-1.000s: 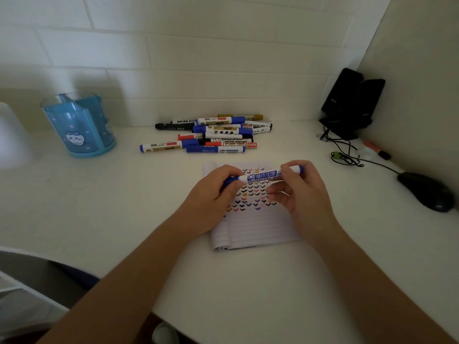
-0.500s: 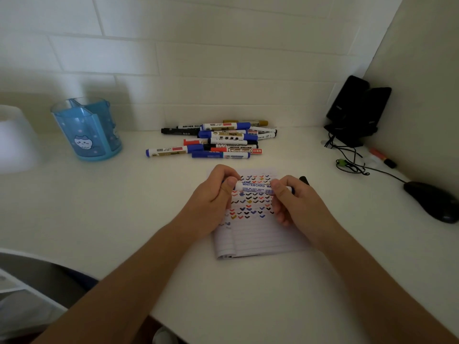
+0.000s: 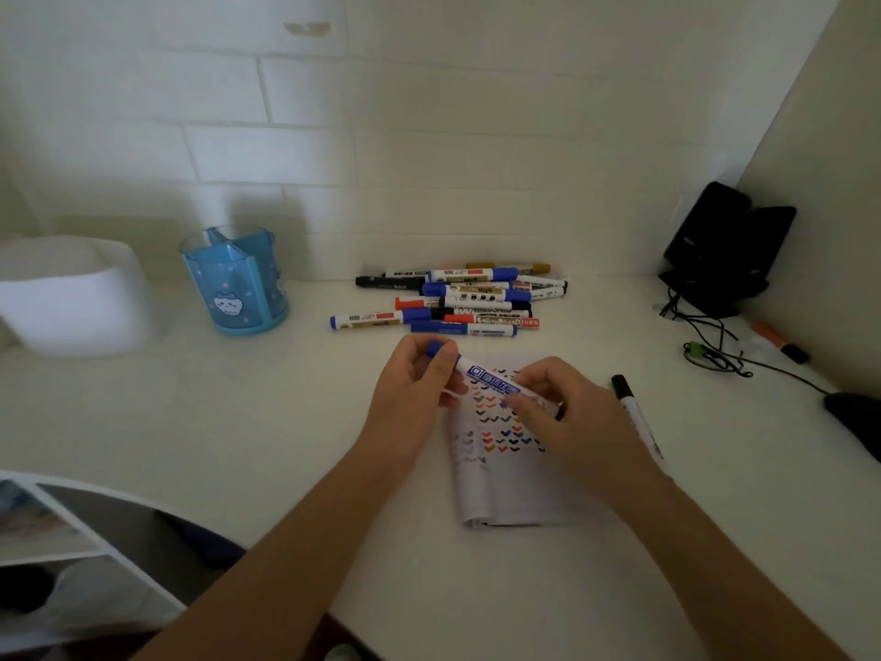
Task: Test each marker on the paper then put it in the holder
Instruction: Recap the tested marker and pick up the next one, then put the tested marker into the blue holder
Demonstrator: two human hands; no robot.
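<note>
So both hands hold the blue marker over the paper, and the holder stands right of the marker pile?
No: head view shows the holder left of the marker pile. Left hand and right hand do hold the blue marker over the paper.

White, blue-capped marker (image 3: 491, 380); paper (image 3: 519, 479) with multicoloured checkmarks; translucent blue holder (image 3: 234, 281) with a white cat.

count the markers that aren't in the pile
3: a blue one held by the left hand and right hand over the paper; a black-capped one right of the paper; an orange one by the right wall. Others may be hidden.
</note>
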